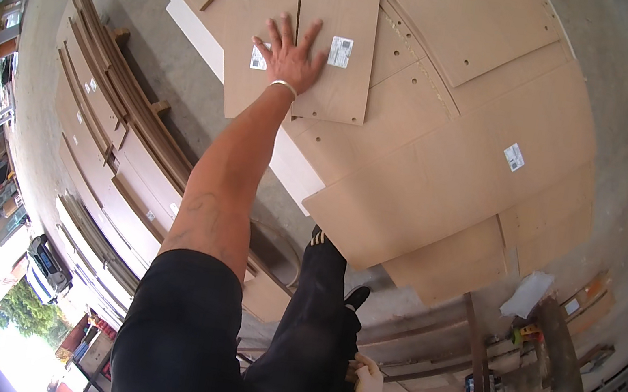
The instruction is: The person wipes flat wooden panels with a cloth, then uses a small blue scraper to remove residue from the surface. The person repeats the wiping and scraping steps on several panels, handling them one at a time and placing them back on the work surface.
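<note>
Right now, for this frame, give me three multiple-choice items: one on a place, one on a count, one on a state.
1. Where does the left hand rest?
A. on two small boards side by side
B. on the stack of strips
C. on the crumpled paper

2. How many white labels show on the two small boards?
A. none
B. two
C. five

3. How is the left hand?
A. closed in a fist
B. gripping a tool
C. flat, fingers spread

Answers:
1 A: the palm lies across the seam between the boards.
2 B: one label on the right board, one partly under the thumb on the left board.
3 C: all fingers lie splayed on the wood.
</note>
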Tool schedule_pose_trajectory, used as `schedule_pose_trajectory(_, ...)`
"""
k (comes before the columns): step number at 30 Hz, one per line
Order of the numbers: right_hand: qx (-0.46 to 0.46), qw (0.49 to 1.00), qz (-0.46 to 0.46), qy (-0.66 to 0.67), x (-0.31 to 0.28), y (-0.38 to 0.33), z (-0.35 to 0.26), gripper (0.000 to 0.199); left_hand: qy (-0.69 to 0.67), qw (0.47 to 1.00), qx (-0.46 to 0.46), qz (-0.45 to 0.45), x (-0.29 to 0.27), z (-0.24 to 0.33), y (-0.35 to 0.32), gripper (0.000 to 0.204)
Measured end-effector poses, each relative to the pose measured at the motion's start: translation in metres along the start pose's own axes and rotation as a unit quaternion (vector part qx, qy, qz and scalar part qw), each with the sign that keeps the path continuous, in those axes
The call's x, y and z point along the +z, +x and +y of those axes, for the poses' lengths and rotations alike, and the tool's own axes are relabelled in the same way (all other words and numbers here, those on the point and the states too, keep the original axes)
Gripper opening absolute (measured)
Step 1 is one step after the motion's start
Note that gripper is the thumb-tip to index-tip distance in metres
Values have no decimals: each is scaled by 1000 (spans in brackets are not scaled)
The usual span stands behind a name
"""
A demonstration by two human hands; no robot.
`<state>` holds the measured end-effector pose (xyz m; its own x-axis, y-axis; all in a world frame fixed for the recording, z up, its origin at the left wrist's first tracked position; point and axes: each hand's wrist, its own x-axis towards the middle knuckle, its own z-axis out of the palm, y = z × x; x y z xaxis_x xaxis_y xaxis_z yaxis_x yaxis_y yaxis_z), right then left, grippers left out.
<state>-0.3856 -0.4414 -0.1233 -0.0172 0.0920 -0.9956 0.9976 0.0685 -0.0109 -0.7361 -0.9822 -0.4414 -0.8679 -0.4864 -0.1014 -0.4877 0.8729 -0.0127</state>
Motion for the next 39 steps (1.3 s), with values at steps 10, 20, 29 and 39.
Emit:
schedule_pose_trajectory(10,-27,1000,-11,-4,31,21,-6,33,-75,976,-204,7,-1,32,-13,68)
schedule_pose_trajectory(20,-52,997,-48,29,38,19,-37,31,-116,940,-320,-3,-6,39,16,65)
schedule_pose_trajectory(29,7,1000,-13,-13,23,25,-11,33,-167,890,-424,21,-20,44,110,65)
schedule_pose_trajectory(39,-8,999,-32,-13,27,32,1,33,-166,947,-273,37,-11,28,126,86)
